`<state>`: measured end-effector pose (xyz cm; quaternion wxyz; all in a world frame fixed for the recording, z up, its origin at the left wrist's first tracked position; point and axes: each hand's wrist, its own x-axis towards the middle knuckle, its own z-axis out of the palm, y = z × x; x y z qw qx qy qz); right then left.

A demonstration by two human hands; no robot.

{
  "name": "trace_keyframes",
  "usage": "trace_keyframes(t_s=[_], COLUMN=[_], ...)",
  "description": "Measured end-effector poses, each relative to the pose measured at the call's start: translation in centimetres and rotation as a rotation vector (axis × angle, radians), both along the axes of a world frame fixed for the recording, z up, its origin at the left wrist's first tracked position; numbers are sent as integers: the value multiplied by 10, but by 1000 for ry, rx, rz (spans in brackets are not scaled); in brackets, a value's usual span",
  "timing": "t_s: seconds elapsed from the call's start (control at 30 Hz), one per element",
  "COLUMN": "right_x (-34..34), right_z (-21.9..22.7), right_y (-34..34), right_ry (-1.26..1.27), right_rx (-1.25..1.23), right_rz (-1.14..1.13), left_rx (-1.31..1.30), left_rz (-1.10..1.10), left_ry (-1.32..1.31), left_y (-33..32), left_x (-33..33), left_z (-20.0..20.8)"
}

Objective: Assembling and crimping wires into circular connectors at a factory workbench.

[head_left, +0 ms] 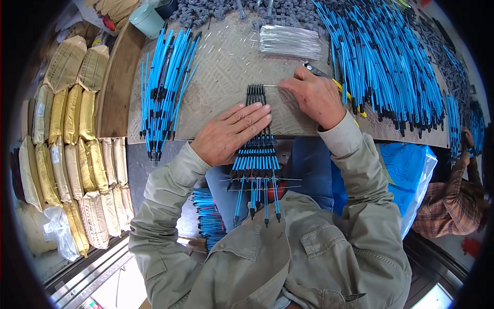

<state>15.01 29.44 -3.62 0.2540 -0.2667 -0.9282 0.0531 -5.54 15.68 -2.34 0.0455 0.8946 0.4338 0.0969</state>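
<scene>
Left grip (229,133) atop blue rods (256,160)

The counter (216,67) is bearing blue rods (165,90) at ten o'clock, a larger blue heap (386,67) at two, silver wires (290,42) and grey fittings (296,9) near twelve.

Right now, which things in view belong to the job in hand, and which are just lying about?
Seemingly in the job:
black-and-blue rods under the left grip
thin wire in the right grip
silver wires, similar-looking
blue rod heap at right
blue rod bunch at left

Probably just lying about:
stacked sacks
clear plastic bag
pale green cup
</scene>
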Motion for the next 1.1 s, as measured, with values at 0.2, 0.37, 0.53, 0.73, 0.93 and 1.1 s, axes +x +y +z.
trace_keyframes(t_s=[0.2,0.37,0.53,0.73,0.93,1.1], right_x=[-11,-29,-41,19,21,13], right_z=[3,5,5,105,116,87], right_y=[4,0,-2,-61,-133,-146], right_ry=[1,-44,74,331,11,-107], right_rx=[-36,-114,-186,-792,-13,300], right_rz=[77,94,187,568,546,299], left_rx=[-18,-37,1,-4,16,168], left_rz=[16,14,11,12,-25,5], left_ry=[-21,-38,-41,-60,-143,-173], left_y=[-1,-3,-6,-8,-6,-6], left_x=[-1,-3,-3,-1,-6,2], left_z=[0,-4,-10,-11,-14,-25])
